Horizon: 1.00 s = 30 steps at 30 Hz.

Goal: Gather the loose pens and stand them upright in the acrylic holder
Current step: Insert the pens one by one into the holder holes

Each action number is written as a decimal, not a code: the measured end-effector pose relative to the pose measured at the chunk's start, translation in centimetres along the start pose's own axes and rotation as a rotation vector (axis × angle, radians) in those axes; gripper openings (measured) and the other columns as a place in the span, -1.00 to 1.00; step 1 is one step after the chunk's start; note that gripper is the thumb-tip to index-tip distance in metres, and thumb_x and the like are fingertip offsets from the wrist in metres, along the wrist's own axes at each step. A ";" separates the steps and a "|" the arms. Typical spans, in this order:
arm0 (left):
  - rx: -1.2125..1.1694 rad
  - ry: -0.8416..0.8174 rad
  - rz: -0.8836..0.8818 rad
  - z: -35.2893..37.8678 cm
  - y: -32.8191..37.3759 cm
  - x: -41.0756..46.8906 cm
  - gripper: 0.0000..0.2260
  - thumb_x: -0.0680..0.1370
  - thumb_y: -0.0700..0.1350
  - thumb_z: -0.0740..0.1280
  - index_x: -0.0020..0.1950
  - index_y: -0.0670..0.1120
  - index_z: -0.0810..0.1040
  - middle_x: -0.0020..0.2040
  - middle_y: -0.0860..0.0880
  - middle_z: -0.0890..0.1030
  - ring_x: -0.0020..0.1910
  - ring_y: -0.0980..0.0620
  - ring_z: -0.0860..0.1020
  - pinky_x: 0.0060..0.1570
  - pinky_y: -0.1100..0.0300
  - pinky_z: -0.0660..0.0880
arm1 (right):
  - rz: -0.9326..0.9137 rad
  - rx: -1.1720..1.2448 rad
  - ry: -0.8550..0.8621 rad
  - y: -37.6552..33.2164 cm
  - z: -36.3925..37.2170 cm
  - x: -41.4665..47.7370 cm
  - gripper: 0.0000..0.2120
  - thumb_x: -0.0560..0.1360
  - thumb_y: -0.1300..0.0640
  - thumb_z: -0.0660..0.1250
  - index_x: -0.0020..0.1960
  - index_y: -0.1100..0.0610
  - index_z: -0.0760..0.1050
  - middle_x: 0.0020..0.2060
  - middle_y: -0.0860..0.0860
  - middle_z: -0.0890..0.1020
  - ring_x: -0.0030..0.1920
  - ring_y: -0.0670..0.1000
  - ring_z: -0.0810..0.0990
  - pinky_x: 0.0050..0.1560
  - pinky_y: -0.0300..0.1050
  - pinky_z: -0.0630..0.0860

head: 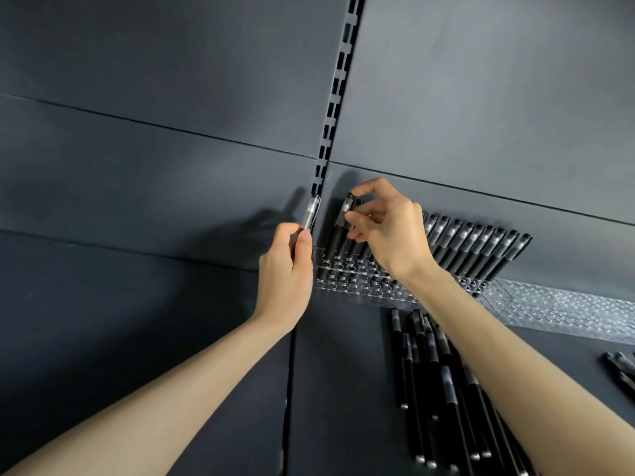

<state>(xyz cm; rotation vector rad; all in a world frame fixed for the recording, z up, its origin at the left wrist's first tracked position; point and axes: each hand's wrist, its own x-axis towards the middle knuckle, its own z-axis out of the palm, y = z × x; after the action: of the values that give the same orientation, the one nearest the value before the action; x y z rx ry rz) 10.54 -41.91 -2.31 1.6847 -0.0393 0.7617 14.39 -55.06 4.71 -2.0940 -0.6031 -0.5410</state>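
1. Left hand (285, 269): grip curled round the lower barrel of a black pen with a clear-banded cap (311, 214), which it holds upright with the cap on top.
2. Right hand (388, 231): thumb and fingertips pinch the cap end of a second black pen (338, 228), just right of the left grip. Its lower end meets the holder's back-left holes.
3. Clear acrylic holder (347, 286) with rows of round holes: directly below the right grip, on the dark grey shelf (343, 372).
4. Row of black pens (481, 249): standing side by side in the holder's back row, right of the right grip.
5. Loose black pens (429, 372): lying flat on the shelf below the right grip, partly under the forearm.
6. Second clear perforated holder (567, 310): well right of the right grip. Further pens (622, 369) lie at the right edge.
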 end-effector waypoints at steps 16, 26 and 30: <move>-0.092 -0.063 -0.021 -0.1 0.5 -0.2 -0.80 0.63 -0.15 0.17 -0.12 -0.22 0.48 -0.44 -0.06 0.41 -0.48 0.14 0.32 -0.49 0.33 0.27 | 0.005 0.009 0.053 0.3 -0.1 -1.3 -0.85 0.54 0.17 0.33 0.10 0.08 0.49 -0.27 0.01 0.66 -0.37 -0.10 0.62 -0.18 -0.02 0.60; -0.129 -0.323 0.037 1.0 1.5 -1.8 -0.82 0.62 -0.13 0.20 -0.09 -0.19 0.52 -0.36 -0.11 0.52 -0.44 0.01 0.46 -0.40 0.16 0.43 | 0.035 0.380 -0.022 0.1 -1.6 -2.2 -0.79 0.45 0.27 0.41 0.06 0.09 0.54 -0.33 -0.06 0.65 -0.25 -0.06 0.64 -0.06 -0.06 0.62; 0.102 -0.164 0.189 0.5 0.3 -0.8 -0.83 0.59 -0.05 0.24 -0.04 -0.12 0.56 -0.14 0.09 0.52 -0.15 0.16 0.49 -0.13 0.29 0.42 | 0.008 0.365 0.153 -0.4 -2.7 -1.7 -0.81 0.45 0.28 0.42 0.01 0.09 0.52 -0.27 0.11 0.65 -0.23 -0.01 0.63 -0.09 -0.01 0.63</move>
<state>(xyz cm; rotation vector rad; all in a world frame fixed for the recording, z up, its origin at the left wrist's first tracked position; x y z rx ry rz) 10.02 -42.75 -2.50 1.8559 -0.2816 0.7746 12.44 -57.46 5.40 -1.6944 -0.5579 -0.5368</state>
